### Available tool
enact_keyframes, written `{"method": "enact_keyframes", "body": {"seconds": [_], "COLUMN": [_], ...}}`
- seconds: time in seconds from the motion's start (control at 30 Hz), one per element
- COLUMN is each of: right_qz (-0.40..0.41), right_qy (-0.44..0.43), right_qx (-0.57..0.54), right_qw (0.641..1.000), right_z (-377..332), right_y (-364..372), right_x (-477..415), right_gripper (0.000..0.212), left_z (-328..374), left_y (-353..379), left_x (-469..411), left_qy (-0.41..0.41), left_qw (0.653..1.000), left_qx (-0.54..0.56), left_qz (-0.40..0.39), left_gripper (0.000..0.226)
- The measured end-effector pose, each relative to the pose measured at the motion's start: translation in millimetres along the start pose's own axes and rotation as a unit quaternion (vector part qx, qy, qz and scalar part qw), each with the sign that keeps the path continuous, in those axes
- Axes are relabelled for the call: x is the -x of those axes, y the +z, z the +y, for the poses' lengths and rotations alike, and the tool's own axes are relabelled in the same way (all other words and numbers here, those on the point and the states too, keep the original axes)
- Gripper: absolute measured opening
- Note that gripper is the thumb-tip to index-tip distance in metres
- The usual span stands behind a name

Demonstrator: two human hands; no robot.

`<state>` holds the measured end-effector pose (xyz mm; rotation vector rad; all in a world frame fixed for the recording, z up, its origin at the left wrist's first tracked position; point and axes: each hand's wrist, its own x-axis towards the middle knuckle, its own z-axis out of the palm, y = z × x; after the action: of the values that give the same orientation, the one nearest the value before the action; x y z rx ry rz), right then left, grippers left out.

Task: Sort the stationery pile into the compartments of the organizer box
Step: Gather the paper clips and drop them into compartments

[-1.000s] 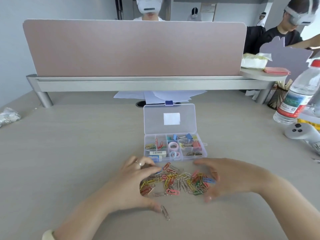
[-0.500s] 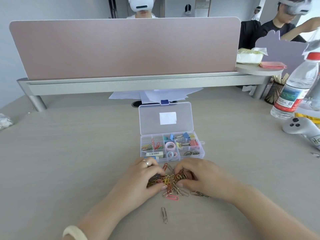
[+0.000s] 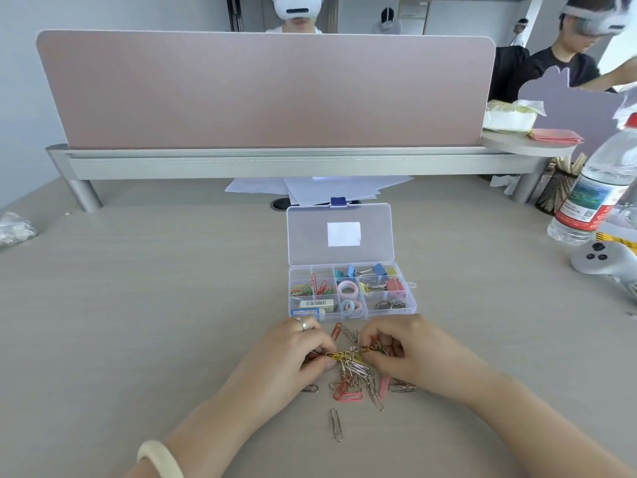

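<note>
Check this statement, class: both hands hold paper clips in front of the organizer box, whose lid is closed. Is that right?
Not quite. The head view shows the lid of the organizer box standing open, not closed. The left hand and right hand do hold paper clips in front of it.

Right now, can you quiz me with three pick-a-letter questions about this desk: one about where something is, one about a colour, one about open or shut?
1. The organizer box lid is: A shut, B open, C missing.
2. The lid's latch is: A blue, B green, C black.
3. The lone silver clip lies: A in the box, B nearer the person than the paper clip pile, C on the lid.

Answers: 1 B, the lid is swung back and the compartments show. 2 A, the latch at its far edge is blue. 3 B, it lies alone on the table, on the pile's near side.
</note>
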<state>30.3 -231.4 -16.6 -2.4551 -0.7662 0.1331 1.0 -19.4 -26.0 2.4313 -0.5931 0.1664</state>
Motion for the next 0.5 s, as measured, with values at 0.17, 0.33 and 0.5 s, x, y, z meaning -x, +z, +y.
{"method": "enact_keyframes", "body": {"seconds": [0.17, 0.33, 0.5], "right_qz": [0.009, 0.024, 0.058], "right_qy": [0.021, 0.028, 0.021], "right_qx": [-0.083, -0.131, -0.155], "right_qw": [0.996, 0.991, 0.986], "right_z": [1, -3, -16], "right_y": [-2, -4, -16], "right_x": [1, -2, -19], "right_gripper": [0.008, 0.02, 0.012], "left_z": [-2, -6, -9], "left_y": [-2, -4, -4], "left_x": [0, -2, -1], "left_qy": [-0.015, -0.026, -0.023], "left_qw": [0.999, 0.996, 0.995], "left_qx": [0.034, 0.057, 0.066], "left_qz": [0.025, 0.06, 0.07], "left_gripper": [0.003, 0.001, 0.002]}}
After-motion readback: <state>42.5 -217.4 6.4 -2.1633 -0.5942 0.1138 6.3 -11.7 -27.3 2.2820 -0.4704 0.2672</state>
